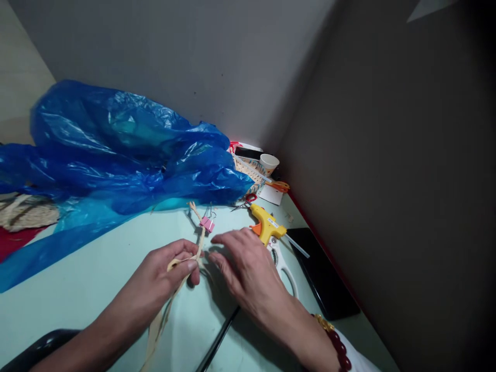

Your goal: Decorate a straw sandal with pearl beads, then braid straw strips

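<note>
Between its thumb and fingers, my left hand (pixel 160 271) pinches a pale, flat braided strip (pixel 201 242), straw or raffia by its look. Loose strands (pixel 156 330) trail below that hand toward the near edge of the view. A pink binder clip (pixel 207 224) grips the strip near its far end, where a short tail sticks out. Just right of the strip is my right hand (pixel 250 268), its thumb and fingers apart and nothing visible between them. Fine strands close to its fingertips are too blurred to make out.
A yellow glue gun (pixel 267 223) lies beyond my right hand, beside a white-handled tool (pixel 287 279). Red-handled scissors (pixel 251 198), orange-handled scissors (pixel 279 186) and a paper cup (pixel 268 162) stand farther back. Blue plastic (pixel 127 150) covers the back left; a black tablet-like slab (pixel 325 279) lies right.
</note>
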